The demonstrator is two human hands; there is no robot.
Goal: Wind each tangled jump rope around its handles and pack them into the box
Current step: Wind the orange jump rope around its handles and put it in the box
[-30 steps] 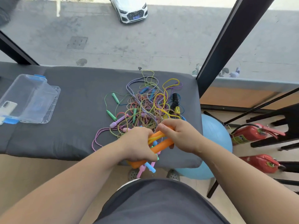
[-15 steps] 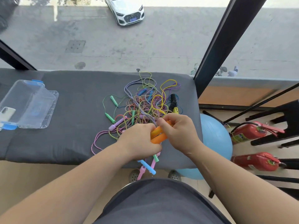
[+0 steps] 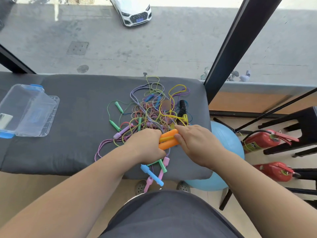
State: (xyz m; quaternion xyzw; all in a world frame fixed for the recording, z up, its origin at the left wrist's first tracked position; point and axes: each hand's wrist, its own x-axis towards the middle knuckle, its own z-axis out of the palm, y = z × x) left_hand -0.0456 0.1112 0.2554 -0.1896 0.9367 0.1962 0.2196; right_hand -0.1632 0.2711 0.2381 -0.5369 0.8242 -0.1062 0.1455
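Note:
Two orange handles (image 3: 169, 139) lie side by side between my hands, above the front right of the grey padded table (image 3: 72, 121). My left hand (image 3: 147, 146) grips their left ends and my right hand (image 3: 195, 143) closes on their right ends. Just behind them spreads a tangled pile of jump ropes (image 3: 154, 110) in yellow, green, purple and striped cord, with green, purple and black handles. Blue, pink and green handles (image 3: 154, 174) hang over the front edge under my left hand. The clear plastic box (image 3: 32, 110) with blue clips stands open at the far left.
A black window post (image 3: 235, 40) rises at the table's right rear corner. Right of the table sit a blue exercise ball (image 3: 226, 140), two red fire extinguishers (image 3: 267, 140) and black stool legs. A white phone lies against the box's left side.
Both hands have lifted the orange handles up and away from the front edge toward the pile, and they now sit closer together and more level.

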